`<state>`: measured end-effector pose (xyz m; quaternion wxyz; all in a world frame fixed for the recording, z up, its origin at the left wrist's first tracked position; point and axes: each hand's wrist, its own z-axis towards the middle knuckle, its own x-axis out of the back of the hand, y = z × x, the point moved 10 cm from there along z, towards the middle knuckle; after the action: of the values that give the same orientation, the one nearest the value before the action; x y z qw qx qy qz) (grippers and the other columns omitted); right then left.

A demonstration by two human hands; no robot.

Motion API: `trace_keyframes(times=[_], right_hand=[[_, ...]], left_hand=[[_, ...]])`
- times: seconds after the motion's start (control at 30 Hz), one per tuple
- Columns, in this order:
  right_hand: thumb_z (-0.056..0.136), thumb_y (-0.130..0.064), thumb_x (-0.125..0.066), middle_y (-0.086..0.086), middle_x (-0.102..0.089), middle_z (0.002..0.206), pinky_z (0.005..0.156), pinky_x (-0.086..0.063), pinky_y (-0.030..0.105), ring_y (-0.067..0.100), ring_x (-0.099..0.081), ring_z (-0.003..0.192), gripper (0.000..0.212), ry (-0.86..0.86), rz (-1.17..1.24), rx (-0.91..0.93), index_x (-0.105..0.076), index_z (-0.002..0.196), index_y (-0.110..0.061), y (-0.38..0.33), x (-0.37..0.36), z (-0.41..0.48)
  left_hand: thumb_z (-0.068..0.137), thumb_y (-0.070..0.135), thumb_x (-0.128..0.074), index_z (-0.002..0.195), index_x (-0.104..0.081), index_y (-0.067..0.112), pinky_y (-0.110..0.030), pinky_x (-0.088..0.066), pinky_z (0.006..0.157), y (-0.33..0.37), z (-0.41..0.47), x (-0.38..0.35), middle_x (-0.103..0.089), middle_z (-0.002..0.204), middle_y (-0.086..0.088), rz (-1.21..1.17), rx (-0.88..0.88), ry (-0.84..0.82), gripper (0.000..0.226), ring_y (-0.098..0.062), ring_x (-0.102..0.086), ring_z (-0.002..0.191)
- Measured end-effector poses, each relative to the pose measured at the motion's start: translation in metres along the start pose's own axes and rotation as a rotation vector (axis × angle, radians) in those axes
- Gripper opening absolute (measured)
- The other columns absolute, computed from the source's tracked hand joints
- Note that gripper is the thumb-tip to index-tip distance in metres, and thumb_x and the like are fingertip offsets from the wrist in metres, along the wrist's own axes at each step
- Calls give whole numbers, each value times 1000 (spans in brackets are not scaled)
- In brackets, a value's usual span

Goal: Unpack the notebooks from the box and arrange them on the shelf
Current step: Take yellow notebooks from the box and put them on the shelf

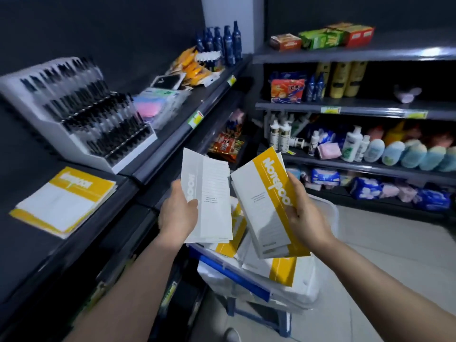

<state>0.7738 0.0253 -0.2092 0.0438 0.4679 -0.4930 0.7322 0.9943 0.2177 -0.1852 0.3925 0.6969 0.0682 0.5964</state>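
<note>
Yellow-banded notebook (266, 206) gripped in right hand (308, 213), white notebook (209, 201) gripped in left hand (177, 213), edges close above box (303, 287)

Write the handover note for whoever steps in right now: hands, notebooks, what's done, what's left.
Left hand: grips a white-faced notebook by its edge.
Right hand: grips a yellow-banded notebook.
Both notebooks are held in the air above the box, not yet on the shelf.
Done: a stack of notebooks lies flat on the shelf, near the pen display.
Left: shelve the two in hand, probably onto or beside that stack, then unpack the remaining notebooks visible in the box. How many lie underneath cannot be told.
</note>
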Motion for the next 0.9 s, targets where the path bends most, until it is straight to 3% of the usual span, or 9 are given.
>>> trace_keyframes(times=[0.07, 0.2, 0.37, 0.5, 0.6, 0.67, 0.9], right_hand=[[95, -16, -47, 1, -51, 140, 77, -47, 39, 33, -58, 111, 72, -2, 22, 70, -8, 151, -39, -23, 2, -3], [96, -14, -48, 2, -49, 142, 69, -35, 29, 31, -57, 113, 72, -60, 42, 202, -9, 152, -35, -72, -10, -16], [92, -12, -49, 3, -56, 134, 73, -45, 37, 35, -60, 106, 76, -177, 111, 369, -10, 149, -43, -147, -47, -43], [91, -10, -52, 5, -59, 127, 74, -42, 35, 34, -59, 107, 72, -301, 231, 460, -18, 148, -39, -209, -88, -66], [90, -7, -54, 6, -62, 125, 86, -49, 41, 32, -60, 109, 72, -383, 334, 467, -22, 146, -38, -248, -123, -79], [88, -8, -55, 6, -60, 128, 92, -49, 47, 33, -60, 111, 73, -421, 371, 468, -22, 146, -39, -275, -149, -89], [91, -9, -54, -4, -51, 140, 93, -46, 42, 29, -54, 121, 71, -430, 425, 478, -23, 147, -38, -362, -203, -105]], left_hand=[[94, 14, -52, 133, -36, 23, -43, -52, 83, -7, -22, 24, -63, 118, -4, 5, 26, 77, 43, -31, -60, 103], [94, 14, -51, 136, -35, 22, -46, -52, 83, -39, -68, 82, -64, 118, -7, 4, 134, 259, 46, -34, -61, 104], [95, 14, -51, 141, -30, 21, -36, -46, 78, -90, -126, 166, -63, 117, -6, -42, 280, 507, 51, -34, -60, 103], [95, 13, -50, 134, -35, 20, -34, -43, 76, -138, -176, 235, -61, 113, 1, -147, 375, 696, 43, -26, -57, 91], [95, 10, -50, 133, -35, 18, -33, -42, 76, -174, -205, 283, -58, 108, 3, -198, 412, 812, 42, -23, -54, 89], [94, 10, -50, 134, -35, 18, -34, -43, 79, -199, -222, 314, -58, 106, 2, -215, 443, 865, 44, -26, -56, 92], [91, 9, -52, 129, -38, 17, -37, -47, 80, -270, -240, 379, -56, 105, 4, -237, 495, 857, 42, -25, -56, 93]])
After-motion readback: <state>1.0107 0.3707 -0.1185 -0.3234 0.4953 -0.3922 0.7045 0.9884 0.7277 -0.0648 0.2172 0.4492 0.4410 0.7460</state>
